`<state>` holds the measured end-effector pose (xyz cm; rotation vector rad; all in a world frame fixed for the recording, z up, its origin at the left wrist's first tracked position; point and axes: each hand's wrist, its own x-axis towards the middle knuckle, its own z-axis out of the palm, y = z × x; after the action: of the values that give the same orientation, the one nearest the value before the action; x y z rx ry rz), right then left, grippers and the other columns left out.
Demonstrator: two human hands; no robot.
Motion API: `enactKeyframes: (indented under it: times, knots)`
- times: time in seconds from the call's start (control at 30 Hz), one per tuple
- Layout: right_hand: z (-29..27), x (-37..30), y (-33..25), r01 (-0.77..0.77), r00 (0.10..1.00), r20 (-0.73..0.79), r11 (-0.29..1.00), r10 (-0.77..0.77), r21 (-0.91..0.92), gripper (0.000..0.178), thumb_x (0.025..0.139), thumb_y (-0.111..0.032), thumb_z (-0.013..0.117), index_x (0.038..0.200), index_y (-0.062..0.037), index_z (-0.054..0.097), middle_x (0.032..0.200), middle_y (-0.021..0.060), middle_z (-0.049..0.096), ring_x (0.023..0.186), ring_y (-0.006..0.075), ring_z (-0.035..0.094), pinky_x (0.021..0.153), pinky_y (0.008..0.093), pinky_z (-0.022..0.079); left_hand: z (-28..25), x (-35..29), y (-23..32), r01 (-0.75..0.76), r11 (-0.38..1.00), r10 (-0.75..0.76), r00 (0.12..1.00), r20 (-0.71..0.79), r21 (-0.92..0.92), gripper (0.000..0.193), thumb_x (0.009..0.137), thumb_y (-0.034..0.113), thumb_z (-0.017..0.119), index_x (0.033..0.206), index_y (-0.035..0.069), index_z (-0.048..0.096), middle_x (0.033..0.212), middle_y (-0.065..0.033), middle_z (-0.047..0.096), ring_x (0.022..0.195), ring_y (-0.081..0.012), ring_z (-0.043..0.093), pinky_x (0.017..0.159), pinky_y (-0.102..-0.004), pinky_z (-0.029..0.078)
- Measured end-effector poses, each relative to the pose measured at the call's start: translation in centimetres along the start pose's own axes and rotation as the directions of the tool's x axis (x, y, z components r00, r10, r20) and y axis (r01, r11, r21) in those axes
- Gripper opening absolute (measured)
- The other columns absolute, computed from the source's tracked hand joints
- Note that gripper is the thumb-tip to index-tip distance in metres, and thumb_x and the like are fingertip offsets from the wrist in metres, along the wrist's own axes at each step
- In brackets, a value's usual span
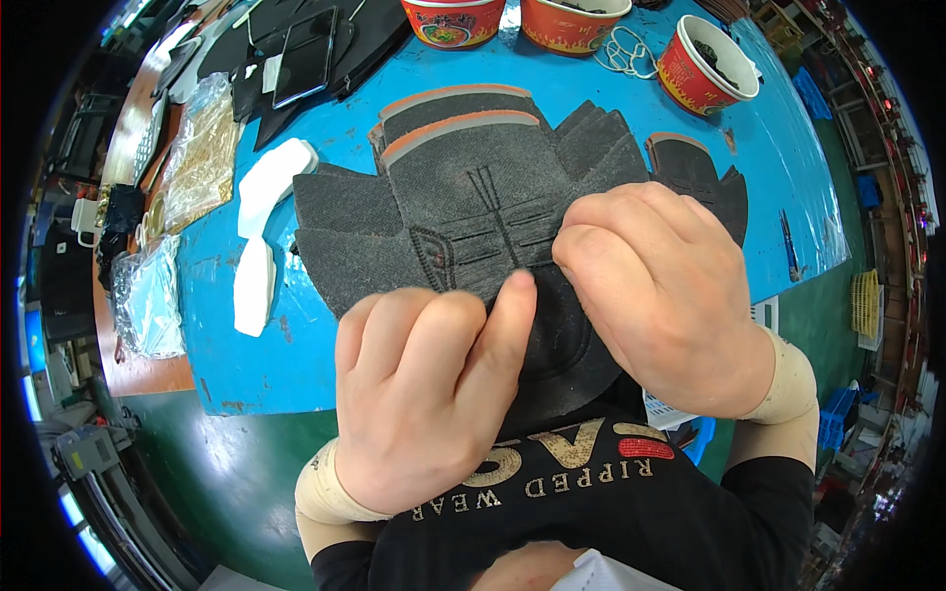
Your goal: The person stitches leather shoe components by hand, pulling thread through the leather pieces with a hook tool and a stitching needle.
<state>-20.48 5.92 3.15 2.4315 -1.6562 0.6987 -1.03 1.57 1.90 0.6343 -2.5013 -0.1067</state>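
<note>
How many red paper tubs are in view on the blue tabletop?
3. The left tub is at the picture's top edge, partly cut off; the middle tub is just right of it; the right tub is farther right. Others may be out of frame.

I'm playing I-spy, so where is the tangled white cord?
In the head view, the white cord lies at upper right on the blue tabletop, between the middle red paper bowl and the right one.

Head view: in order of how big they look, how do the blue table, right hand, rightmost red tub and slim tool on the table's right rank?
Blue table
Right hand
Rightmost red tub
Slim tool
</note>
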Motion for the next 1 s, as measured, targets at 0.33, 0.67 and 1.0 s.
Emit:
enactKeyframes:
  times: [0.33,0.67,1.0]
  knots:
    - [-0.2,-1.3,1.0,0.05,0.997,-0.067,0.993,-0.043,0.109,0.032,0.061,-0.001,0.066,0.093,0.0025,0.063,0.094,0.0148,0.063,0.082,0.0295,0.062,0.068,0.0358,0.051,0.6,0.7,0.2,-0.096,0.991,0.092,0.995,0.049,0.096,0.035,0.069,0.006,0.067,0.103,0.001,0.067,0.086,-0.005,0.049,0.08,-0.0209,0.051,0.071,-0.0337,0.043]
    - [1.3,-2.7,0.9,0.107,0.977,-0.185,0.994,-0.106,-0.005,0.035,0.059,-0.008,0.065,0.092,0.0048,0.066,0.096,0.0132,0.062,0.086,0.0277,0.061,0.07,0.0337,0.054,1.0,0.7,0.7,-0.096,0.976,0.091,0.995,0.035,0.196,0.048,0.061,0.004,0.063,0.109,0.004,0.067,0.085,-0.0035,0.047,0.079,-0.0214,0.052,0.072,-0.0354,0.042]
    - [0.1,-4.0,1.1,-0.138,0.934,-0.275,0.94,0.228,0.312,0.034,0.074,0.01,0.06,0.106,-0.0016,0.066,0.107,0.0146,0.064,0.092,0.0271,0.063,0.078,0.0328,0.052,0.2,0.6,0.6,-0.04,0.995,0.034,0.998,0.06,0.093,0.035,0.069,0.002,0.068,0.103,0.004,0.065,0.083,-0.0027,0.054,0.075,-0.0192,0.054,0.067,-0.0328,0.042]
